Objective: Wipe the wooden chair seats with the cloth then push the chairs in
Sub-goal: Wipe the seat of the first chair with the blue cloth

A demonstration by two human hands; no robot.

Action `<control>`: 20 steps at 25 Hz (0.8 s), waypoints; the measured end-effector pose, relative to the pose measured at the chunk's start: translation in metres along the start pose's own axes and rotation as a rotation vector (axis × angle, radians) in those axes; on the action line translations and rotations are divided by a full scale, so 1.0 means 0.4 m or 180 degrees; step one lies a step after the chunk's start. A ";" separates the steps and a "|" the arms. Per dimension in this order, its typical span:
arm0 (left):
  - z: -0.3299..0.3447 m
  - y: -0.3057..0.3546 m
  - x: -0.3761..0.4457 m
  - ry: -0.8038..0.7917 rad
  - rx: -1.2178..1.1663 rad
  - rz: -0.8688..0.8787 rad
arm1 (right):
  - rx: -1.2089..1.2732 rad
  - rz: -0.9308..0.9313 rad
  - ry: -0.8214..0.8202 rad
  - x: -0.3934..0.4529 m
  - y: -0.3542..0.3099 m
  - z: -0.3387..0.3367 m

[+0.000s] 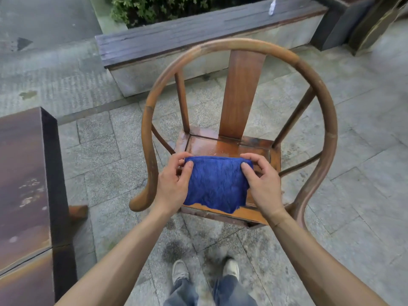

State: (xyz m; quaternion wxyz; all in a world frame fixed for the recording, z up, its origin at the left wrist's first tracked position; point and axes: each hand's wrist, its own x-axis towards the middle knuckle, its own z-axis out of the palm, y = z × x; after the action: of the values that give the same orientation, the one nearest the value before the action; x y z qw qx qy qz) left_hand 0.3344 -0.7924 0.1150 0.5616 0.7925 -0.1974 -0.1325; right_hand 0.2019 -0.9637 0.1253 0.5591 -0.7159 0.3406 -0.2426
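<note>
A wooden round-backed armchair (241, 89) stands in front of me, its seat (223, 146) facing me and shiny with wet. A blue cloth (215, 184) hangs spread over the front half of the seat. My left hand (173, 184) pinches its top left corner and my right hand (261, 184) pinches its top right corner. The cloth's lower edge falls near the seat's front rail. The seat under the cloth is hidden.
A dark wooden table (24, 184) fills the left side, its corner close to the chair's left arm. A long wood-topped stone bench (198, 36) runs behind the chair, with a planter (154, 7) beyond. Grey paving lies to the right. My shoes (205, 270) are below.
</note>
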 end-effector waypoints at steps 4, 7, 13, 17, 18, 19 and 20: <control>0.067 -0.205 0.036 0.0077 0.0146 -0.0315 | 0.0049 0.0411 -0.0196 0.054 0.205 0.088; 0.133 -0.449 0.077 0.0095 0.0266 -0.0597 | 0.0059 0.0707 -0.0241 0.100 0.442 0.192; 0.247 -0.867 0.179 0.0085 0.0499 -0.1147 | -0.0382 0.0930 -0.0359 0.182 0.854 0.398; 0.291 -0.986 0.223 0.0056 0.0838 -0.0974 | -0.0836 0.0786 -0.0373 0.223 0.977 0.441; 0.296 -0.991 0.226 0.0052 0.0946 -0.0886 | -0.0974 0.0693 -0.0420 0.230 0.986 0.437; 0.300 -0.991 0.229 0.0037 0.1083 -0.0796 | -0.1138 0.0584 -0.0501 0.235 0.989 0.433; 0.304 -0.990 0.228 0.0025 0.1256 -0.0748 | -0.1314 0.0490 -0.0594 0.238 0.990 0.427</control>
State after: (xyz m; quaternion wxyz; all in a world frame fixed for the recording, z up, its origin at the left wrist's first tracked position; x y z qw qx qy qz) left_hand 0.4280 -0.8211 -0.2976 0.3772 0.9050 -0.1237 -0.1527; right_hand 0.3023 -0.9839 -0.3044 0.4468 -0.8063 0.3834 -0.0572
